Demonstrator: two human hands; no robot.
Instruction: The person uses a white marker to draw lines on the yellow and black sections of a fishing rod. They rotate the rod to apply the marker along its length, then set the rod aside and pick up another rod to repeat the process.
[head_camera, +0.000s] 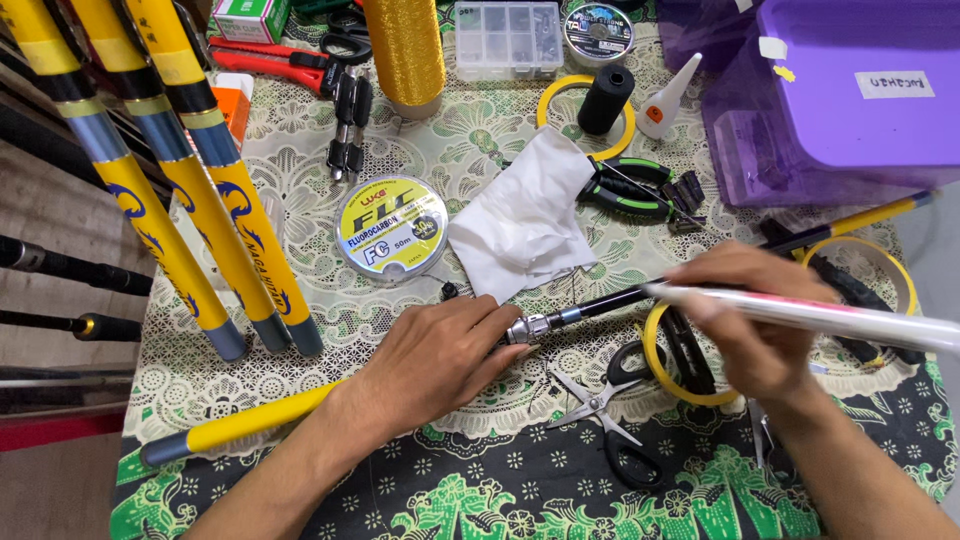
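Partly hidden: left hand (440, 355) clamped round rod (600, 303); right hand (745, 320) fingers pinch white tube (850, 317), end cropped

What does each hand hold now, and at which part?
Left hand holds the yellow-and-black fishing rod beside its metal ferrule; right hand holds a thin white tube near its end.

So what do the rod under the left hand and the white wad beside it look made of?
Rod: glossy black shaft, likely carbon or fibreglass, with a shiny metal-looking ferrule by the left hand.
White wad: soft, crumpled, matte, probably tissue paper.
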